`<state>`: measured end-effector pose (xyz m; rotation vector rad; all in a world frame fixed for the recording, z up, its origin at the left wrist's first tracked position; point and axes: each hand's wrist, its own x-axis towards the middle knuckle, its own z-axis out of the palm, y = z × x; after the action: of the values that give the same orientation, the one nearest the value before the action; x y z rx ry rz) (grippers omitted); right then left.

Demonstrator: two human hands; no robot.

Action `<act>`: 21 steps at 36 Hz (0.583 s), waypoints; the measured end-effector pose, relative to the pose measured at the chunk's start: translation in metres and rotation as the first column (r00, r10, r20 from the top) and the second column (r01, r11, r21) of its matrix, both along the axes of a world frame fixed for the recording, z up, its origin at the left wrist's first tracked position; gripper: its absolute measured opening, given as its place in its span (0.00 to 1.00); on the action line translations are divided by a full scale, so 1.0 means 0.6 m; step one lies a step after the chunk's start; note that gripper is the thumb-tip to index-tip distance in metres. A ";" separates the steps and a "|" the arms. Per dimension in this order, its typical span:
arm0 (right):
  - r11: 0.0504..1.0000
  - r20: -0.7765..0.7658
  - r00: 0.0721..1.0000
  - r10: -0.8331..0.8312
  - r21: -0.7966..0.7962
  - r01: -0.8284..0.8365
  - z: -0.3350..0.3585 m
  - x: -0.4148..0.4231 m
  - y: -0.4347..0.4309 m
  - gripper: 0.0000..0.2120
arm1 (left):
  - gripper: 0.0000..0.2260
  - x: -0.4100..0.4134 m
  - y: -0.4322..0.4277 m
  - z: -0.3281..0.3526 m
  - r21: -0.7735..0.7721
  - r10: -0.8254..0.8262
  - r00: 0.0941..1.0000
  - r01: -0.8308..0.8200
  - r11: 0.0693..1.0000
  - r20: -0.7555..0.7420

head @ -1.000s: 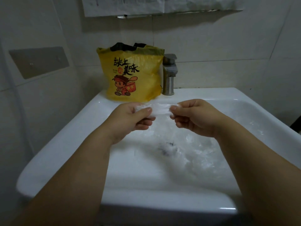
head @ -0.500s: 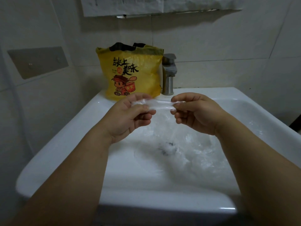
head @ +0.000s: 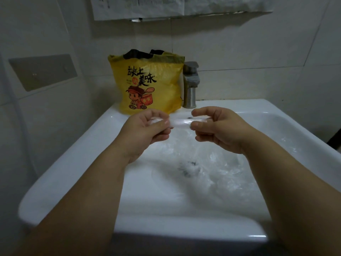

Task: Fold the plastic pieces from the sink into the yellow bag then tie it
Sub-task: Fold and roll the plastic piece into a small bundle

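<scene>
Left hand (head: 145, 131) and right hand (head: 220, 130) higher; plastic piece (head: 180, 123) taut between their pinches

White tiled walls (head: 239, 43) were dimly lit; paper sheets (head: 175, 6) were hung above, a grey plate (head: 43, 72) fixed left.

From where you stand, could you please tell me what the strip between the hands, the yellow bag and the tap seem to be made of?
Strip: thin clear plastic film, glossy, see-through.
Yellow bag: thin plastic, crinkled, faintly shiny, printed.
Tap: probably metal, dull grey brushed look.
</scene>
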<state>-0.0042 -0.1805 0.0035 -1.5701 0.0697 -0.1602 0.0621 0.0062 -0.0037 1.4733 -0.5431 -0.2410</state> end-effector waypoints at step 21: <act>0.996 0.066 0.994 0.092 0.003 -0.093 -0.011 -0.001 0.062 0.08 | 0.19 -0.031 -0.062 -0.021 0.024 -0.197 0.960 0.206 0.978 -0.201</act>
<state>-0.0048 -0.1435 -0.0034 -1.5574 -0.0541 -0.1384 0.0435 -0.0307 -0.0166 1.4190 -0.5292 -0.5572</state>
